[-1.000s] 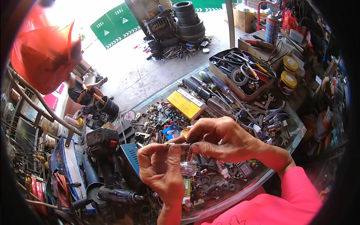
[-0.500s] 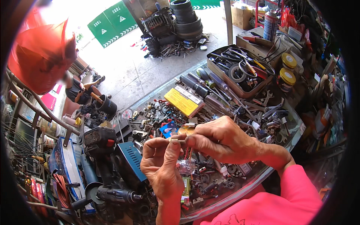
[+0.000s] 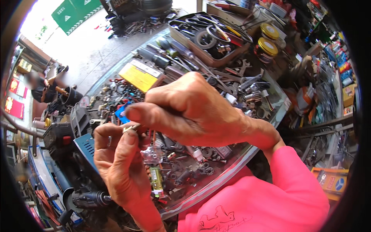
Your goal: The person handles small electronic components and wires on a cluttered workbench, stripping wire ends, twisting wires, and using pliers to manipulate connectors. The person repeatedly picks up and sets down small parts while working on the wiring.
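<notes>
My left hand [image 3: 120, 164] pinches a small, pale metal piece [image 3: 130, 128] between thumb and forefinger, above the left part of the cluttered glass-topped table [image 3: 232, 164]. Its exact kind is too small to make out. My right hand [image 3: 189, 110] is closed right beside it, thumb along the curled fingers and close to the piece's right end. Whatever the right fingers grip is hidden behind the thumb and knuckles. Beneath the hands lie a blue packet [image 3: 121, 113], a clear plastic part [image 3: 152, 154] and a green-and-yellow packet [image 3: 156, 181].
A yellow box [image 3: 140, 75] lies beyond the hands, with screwdrivers [image 3: 183, 50] next to it. Farther back stand an open tool case [image 3: 210, 60] and two yellow-lidded jars [image 3: 266, 48]. Left are a blue vented box [image 3: 85, 150] and a power tool [image 3: 91, 199]. A person [image 3: 44, 87] sits far left.
The whole view has swung, so the table and hands appear farther left. My right hand has risen and turned, its knuckles now higher over the left hand. The left still pinches the metal piece.
</notes>
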Action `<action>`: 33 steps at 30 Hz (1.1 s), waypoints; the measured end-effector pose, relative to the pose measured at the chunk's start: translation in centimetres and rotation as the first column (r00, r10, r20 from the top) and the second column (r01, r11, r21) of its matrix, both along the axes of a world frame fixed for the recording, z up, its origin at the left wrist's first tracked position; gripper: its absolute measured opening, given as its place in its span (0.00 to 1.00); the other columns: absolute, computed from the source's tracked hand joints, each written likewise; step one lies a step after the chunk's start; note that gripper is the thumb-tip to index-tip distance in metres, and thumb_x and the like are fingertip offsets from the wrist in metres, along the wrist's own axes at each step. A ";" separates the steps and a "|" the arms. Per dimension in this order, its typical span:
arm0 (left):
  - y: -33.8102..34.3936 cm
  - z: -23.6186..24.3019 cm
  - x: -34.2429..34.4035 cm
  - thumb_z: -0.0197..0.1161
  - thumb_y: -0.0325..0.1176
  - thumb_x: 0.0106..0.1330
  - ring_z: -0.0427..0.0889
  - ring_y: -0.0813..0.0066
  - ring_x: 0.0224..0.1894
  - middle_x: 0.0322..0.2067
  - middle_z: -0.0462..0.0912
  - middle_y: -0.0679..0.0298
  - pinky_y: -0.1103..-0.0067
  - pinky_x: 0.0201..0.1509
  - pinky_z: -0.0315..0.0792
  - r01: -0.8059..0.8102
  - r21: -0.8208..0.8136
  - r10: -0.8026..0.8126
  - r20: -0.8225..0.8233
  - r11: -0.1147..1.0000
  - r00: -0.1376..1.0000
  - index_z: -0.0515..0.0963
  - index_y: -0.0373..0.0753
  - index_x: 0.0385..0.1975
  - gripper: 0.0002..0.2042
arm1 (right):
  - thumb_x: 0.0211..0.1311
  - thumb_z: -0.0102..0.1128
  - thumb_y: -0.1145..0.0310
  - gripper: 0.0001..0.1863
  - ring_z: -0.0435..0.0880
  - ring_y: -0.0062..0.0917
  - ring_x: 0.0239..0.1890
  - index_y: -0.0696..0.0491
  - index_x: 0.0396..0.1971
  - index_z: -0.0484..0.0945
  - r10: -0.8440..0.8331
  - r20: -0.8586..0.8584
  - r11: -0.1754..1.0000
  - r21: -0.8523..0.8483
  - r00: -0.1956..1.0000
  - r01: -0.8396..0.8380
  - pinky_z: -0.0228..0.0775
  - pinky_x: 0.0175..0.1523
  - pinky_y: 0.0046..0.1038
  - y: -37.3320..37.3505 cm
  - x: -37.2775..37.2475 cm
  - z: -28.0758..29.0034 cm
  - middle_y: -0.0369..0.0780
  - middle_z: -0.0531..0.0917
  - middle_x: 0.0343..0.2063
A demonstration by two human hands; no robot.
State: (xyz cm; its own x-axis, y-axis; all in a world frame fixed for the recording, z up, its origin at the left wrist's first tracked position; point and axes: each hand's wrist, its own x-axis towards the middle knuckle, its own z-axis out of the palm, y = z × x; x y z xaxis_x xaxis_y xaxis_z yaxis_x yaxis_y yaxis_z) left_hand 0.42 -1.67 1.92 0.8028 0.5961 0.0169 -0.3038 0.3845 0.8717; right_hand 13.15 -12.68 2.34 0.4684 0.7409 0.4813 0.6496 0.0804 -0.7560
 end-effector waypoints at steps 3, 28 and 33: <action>-1.0 0.4 0.9 0.58 0.24 0.60 0.76 0.77 0.32 0.32 0.78 0.62 0.84 0.37 0.70 0.020 0.054 -0.018 -0.039 0.998 0.999 0.67 0.31 0.45 0.14 | 0.61 0.53 0.59 0.20 0.78 0.45 0.20 0.59 0.16 0.77 -0.025 -0.106 0.999 0.025 0.994 0.028 0.69 0.28 0.40 -0.5 0.0 0.1 0.49 0.75 0.13; -0.5 0.1 -0.8 0.52 0.41 0.70 0.76 0.76 0.29 0.36 0.81 0.62 0.75 0.34 0.71 0.066 -0.202 -0.085 -0.088 0.977 0.993 0.75 0.38 0.39 0.12 | 0.47 0.58 0.62 0.17 0.79 0.48 0.21 0.63 0.15 0.76 -0.077 0.070 0.992 0.108 0.995 0.069 0.71 0.28 0.42 -1.0 -0.5 0.5 0.53 0.75 0.13; 1.2 -1.4 -1.4 0.50 0.34 0.66 0.70 0.72 0.55 0.52 0.72 0.61 0.72 0.54 0.65 0.265 0.061 -0.271 0.127 0.962 0.954 0.65 0.35 0.58 0.20 | 0.45 0.58 0.63 0.16 0.80 0.49 0.23 0.63 0.15 0.76 -0.113 0.123 0.984 0.152 0.986 0.094 0.72 0.29 0.42 -0.1 -0.2 0.1 0.53 0.76 0.14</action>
State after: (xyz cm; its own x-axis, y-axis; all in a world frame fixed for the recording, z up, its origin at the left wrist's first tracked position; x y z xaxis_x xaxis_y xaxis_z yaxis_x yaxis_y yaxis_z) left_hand -0.94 -0.42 0.52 0.9217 0.3556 0.1548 -0.3088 0.4312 0.8478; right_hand 12.96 -12.80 2.48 0.4647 0.6091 0.6426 0.7529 0.1102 -0.6489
